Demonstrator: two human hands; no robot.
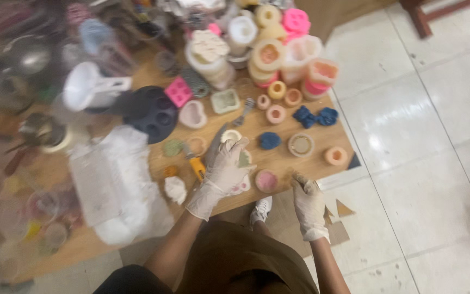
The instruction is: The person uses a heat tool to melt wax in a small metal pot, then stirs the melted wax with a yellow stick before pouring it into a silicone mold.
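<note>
At desk (pixel 278 163) front edge: left hand (pixel 225 166) closed round a pale green cast piece (pixel 244 159) (blurred); right hand (pixel 307 198) pinched shut, contents unclear. Demoulding step, likely; next needs gentle easing

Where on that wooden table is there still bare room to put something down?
Bare wood shows between the dark blue mould and the round beige mould, and along the front edge between the pink round mould and the orange mould. The back, around the stacked moulds, and the blurred left side are crowded.
</note>
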